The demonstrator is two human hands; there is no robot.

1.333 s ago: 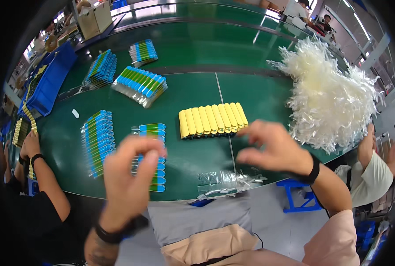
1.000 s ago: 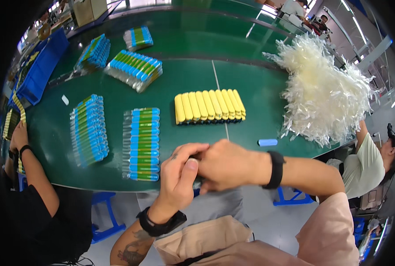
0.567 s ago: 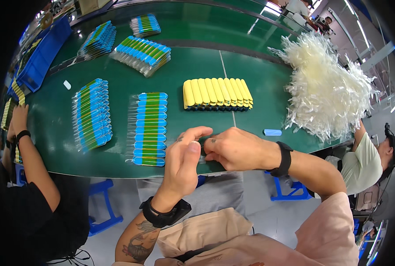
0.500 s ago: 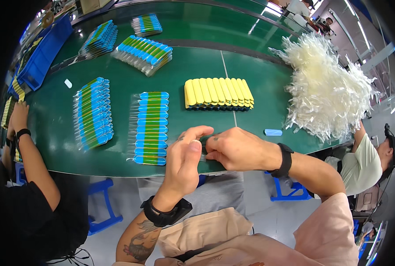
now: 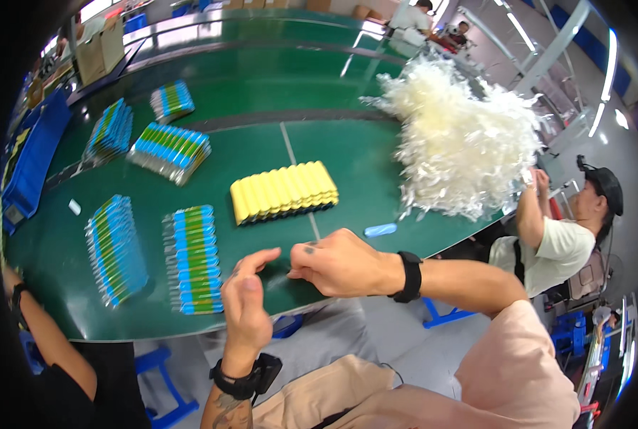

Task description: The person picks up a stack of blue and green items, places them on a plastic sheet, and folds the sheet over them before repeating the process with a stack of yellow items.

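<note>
My left hand (image 5: 249,304) is raised at the table's near edge, fingers stretched out and thumb apart. Facing it, my right hand (image 5: 344,264) is closed in a pinch; a faint clear film may lie between the hands, but I cannot make it out. Just left of them is a row of blue-and-green round-ended strips (image 5: 196,257) like nail files, in clear sleeves. Beyond my hands sits a stack of yellow round-ended strips (image 5: 283,189) with dark undersides. A small blue piece (image 5: 380,229) lies past my right wrist.
A large heap of clear plastic sleeves (image 5: 469,143) covers the table's right part, with a person (image 5: 558,222) beside it. More sleeved stacks (image 5: 115,250) stand at left, near a blue bin (image 5: 36,161) and a white piece (image 5: 74,206). Another person's arm (image 5: 51,339) reaches in at left.
The view has swung right, so the table items appear farther left and lower. My hands have drawn slightly apart; the left fingers stay stretched and the right stays pinched.
</note>
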